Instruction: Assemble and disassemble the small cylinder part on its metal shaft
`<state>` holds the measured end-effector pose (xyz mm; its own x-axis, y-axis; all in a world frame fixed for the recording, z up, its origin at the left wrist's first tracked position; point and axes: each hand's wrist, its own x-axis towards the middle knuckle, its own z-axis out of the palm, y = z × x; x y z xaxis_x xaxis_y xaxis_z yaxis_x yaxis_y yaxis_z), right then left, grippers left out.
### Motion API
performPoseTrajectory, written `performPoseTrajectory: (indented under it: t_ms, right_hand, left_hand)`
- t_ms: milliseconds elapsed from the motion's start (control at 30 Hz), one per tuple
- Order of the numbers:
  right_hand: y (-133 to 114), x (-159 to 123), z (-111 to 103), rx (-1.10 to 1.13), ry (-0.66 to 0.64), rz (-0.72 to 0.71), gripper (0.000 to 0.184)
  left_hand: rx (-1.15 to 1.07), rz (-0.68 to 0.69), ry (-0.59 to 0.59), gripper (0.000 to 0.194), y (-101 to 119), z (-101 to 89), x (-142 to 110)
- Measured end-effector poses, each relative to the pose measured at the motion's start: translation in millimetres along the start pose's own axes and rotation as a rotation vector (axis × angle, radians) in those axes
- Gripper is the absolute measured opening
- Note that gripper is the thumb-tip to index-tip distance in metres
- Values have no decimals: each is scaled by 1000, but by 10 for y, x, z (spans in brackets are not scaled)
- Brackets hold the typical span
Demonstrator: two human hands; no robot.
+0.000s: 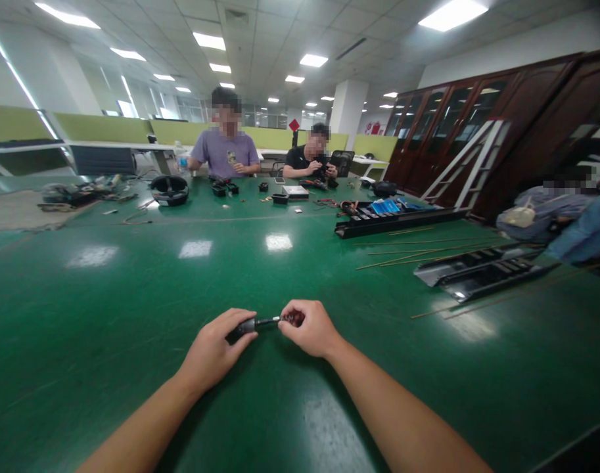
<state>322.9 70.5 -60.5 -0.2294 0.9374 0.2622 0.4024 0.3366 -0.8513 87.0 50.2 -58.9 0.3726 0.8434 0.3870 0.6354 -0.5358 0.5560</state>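
My left hand (221,348) is closed around the dark handle of a screwdriver (250,324), which lies level just above the green table (132,295). Its thin shaft points right, towards my right hand (309,328). The fingers of that hand are curled, thumb and forefinger pinched by the shaft's bright tip. Inside the curl shows a small dark reddish-brown thing (294,318), mostly hidden by the fingers. Whether the tip touches it I cannot tell.
Black metal channels (491,276) and thin brass-coloured rods (408,253) lie at right. Farther back are a long black tray (398,220) with blue packets and a black headset (169,190). Two people sit across the table; others are at the right edge. A stepladder (477,164) stands behind.
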Motion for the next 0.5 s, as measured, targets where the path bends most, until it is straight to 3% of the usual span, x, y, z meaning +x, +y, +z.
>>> performPoseTrajectory:
  t_ms: [167, 333, 500]
  right_hand:
    - [82, 51, -6, 177, 58, 126, 20]
    - [178, 71, 45, 159, 27, 123, 35]
    - [188, 70, 58, 136, 12, 121, 36]
  left_hand:
    - [-73, -182, 84, 36, -13, -16, 46]
    - [-650, -483, 228, 53, -113, 43, 105]
    - [-1036, -625, 374, 39, -101, -34, 126]
